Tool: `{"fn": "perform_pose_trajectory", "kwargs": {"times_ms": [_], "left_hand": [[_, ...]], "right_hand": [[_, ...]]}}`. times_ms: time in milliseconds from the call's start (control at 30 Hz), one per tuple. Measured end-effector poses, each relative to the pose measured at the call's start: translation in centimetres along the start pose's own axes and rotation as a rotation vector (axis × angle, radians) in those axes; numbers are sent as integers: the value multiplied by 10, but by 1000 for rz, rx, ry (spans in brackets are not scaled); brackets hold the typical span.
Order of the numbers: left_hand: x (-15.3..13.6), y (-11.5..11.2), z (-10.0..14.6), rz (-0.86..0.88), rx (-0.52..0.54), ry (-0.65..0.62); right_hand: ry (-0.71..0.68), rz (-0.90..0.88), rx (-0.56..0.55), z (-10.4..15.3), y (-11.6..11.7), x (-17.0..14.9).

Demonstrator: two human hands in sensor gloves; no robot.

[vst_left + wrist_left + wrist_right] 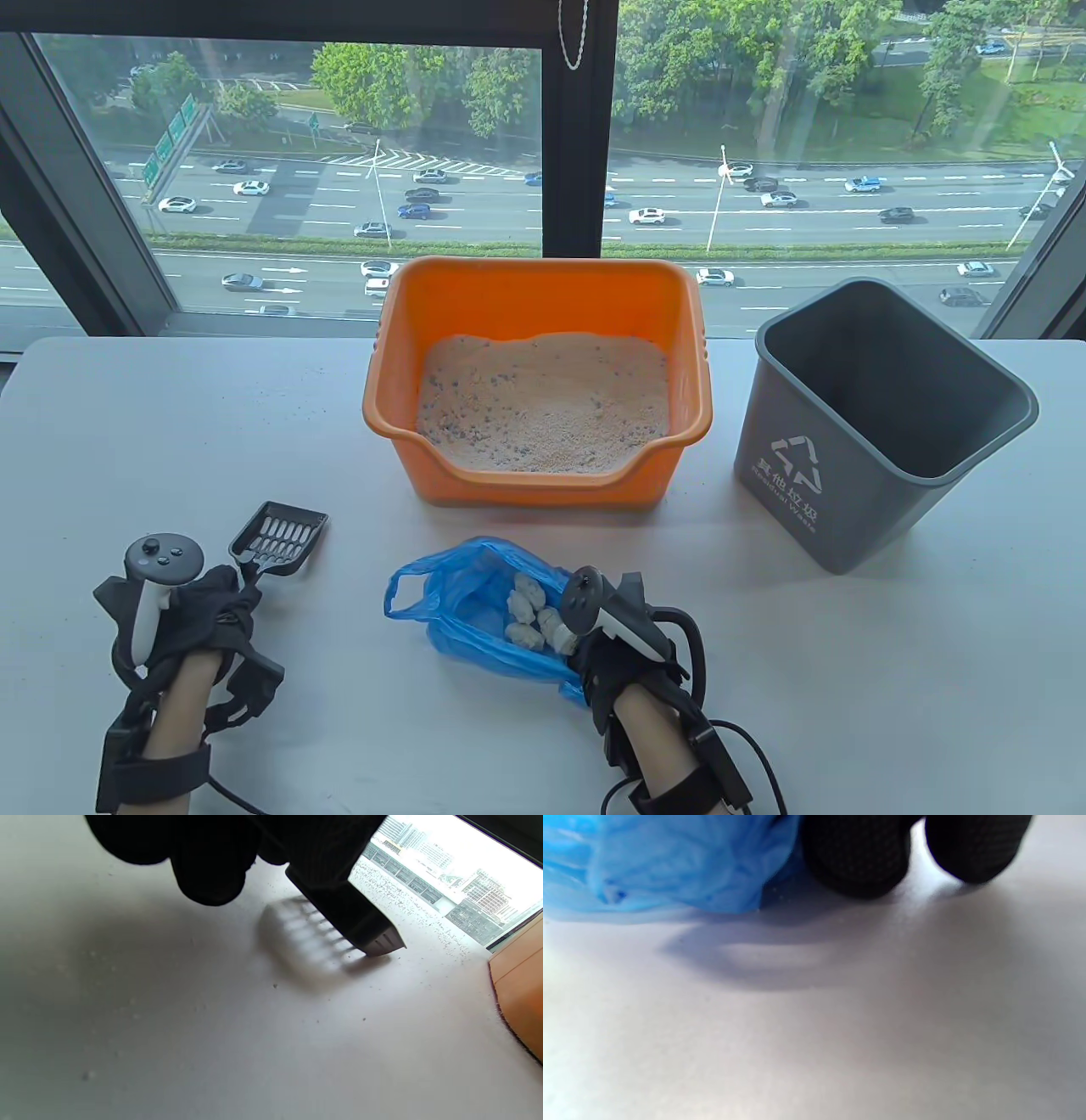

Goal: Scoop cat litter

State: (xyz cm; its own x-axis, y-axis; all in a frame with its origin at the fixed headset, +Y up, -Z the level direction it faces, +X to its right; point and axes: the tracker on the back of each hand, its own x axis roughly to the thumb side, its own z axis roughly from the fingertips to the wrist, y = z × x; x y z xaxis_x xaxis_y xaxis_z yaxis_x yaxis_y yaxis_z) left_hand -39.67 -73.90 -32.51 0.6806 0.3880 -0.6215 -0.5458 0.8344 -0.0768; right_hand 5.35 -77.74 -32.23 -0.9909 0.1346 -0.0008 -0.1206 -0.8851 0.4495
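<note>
Gripping the handle of the slotted black plastic litter scoop (280, 535), the left hand (199, 607) holds it near the orange plastic litter tray (536, 386); the right hand (607, 654) clutches the crumpled blue plastic bag (471, 607) beside the grey waste bin (878, 416)

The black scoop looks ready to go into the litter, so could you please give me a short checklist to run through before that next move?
1. Left hand grips the scoop by its handle: ok.
2. Scoop lifted off the table: ok, the left wrist view shows its shadow below it.
3. Orange litter box holds litter and its top is unobstructed: ok.
4. Blue bag open to receive clumps: ok, white lumps show inside.
5. Right hand holds the bag: cannot tell; its fingers lie against it.
6. Grey bin upright, mouth open: ok.
</note>
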Motion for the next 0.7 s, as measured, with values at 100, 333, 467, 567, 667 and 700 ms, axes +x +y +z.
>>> {"fn": "perform_pose_trajectory", "kwargs": {"times_ms": [100, 333, 467, 567, 667, 700], "left_hand": [[0, -5, 1, -104, 19, 60], [-2, -18, -3, -206, 21, 103], [2, -23, 2, -255, 19, 84], [14, -19, 20, -271, 90, 5], [27, -15, 42, -259, 182, -102], [32, -13, 51, -247, 229, -148]], "right_hand": [[10, 11, 8, 3, -2, -1], [-17, -35, -16, 14, -15, -5], [-28, -68, -33, 18, -22, -10], [-50, -122, -52, 22, -29, -15], [-61, -156, -71, 27, -36, -20], [-65, -169, -81, 29, -39, -22]]}}
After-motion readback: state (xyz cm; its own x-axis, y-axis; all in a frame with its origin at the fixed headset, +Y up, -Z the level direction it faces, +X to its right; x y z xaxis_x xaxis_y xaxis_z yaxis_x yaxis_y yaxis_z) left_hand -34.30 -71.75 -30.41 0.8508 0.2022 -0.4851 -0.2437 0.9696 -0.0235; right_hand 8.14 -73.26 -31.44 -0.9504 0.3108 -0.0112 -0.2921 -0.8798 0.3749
